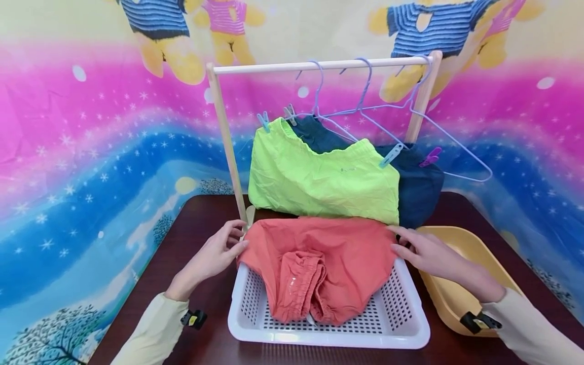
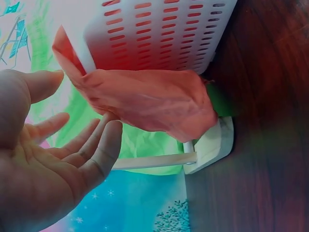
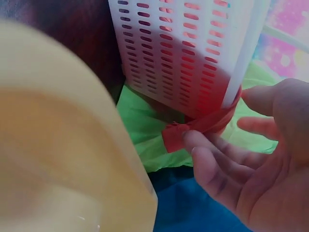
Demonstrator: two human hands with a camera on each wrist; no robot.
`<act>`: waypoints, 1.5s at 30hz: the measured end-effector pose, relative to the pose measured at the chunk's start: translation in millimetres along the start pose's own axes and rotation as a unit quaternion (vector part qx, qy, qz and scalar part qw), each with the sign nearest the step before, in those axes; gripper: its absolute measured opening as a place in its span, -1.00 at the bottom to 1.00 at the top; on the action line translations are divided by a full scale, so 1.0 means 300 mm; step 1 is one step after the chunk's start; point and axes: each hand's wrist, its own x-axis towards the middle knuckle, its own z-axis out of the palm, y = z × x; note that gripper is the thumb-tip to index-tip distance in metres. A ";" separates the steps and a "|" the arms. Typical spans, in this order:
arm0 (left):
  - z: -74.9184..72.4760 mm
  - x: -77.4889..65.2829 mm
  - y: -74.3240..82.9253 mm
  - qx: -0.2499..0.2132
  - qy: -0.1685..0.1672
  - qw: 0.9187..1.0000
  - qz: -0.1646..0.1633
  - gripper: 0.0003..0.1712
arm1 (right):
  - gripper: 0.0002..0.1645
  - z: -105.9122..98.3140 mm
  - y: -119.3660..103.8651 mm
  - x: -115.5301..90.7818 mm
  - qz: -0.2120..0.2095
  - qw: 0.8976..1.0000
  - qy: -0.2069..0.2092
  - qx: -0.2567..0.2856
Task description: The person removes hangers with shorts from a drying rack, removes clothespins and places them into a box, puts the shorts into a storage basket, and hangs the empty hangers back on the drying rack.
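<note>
A pair of red shorts [image 1: 347,253] lies spread over the back of a white perforated basket [image 1: 328,340], its waistband drooping toward the basket's front. Part of the red cloth hangs outside the far rim. My left hand [image 1: 219,251] is at the shorts' left edge; in the left wrist view its fingers [image 2: 99,150] are loosely bent, one tip at the cloth, the thumb apart from it. At the opposite edge is my right hand [image 1: 424,251]. Its fingertips [image 3: 193,140] touch the hanging red cloth in the right wrist view, with the thumb by the basket rim.
Behind the basket, a wooden rack [image 1: 328,65] carries purple hangers [image 1: 365,91]. Lime green shorts [image 1: 319,177] and a dark blue garment [image 1: 417,185] hang there from clothespins [image 1: 391,154]. A yellow tub [image 1: 456,304] stands on the dark table [image 1: 205,304], right of the basket.
</note>
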 end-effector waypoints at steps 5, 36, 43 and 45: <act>0.007 -0.002 -0.010 0.014 -0.031 0.999 -0.026 -0.33 | -0.32 0.000 -0.001 -0.005 0.029 0.999 -0.021 0.015; -0.033 0.051 0.058 0.090 -0.002 0.996 0.004 -0.90 | -0.94 -0.028 -0.024 -0.010 0.038 0.997 0.058 0.024; -0.062 0.062 0.105 0.090 0.027 0.995 0.029 -0.96 | -0.96 -0.053 -0.060 -0.013 0.005 0.993 0.109 0.036; -0.070 0.063 0.120 0.083 0.029 0.996 0.035 -0.96 | -0.96 -0.057 -0.070 -0.014 -0.006 0.992 0.121 0.038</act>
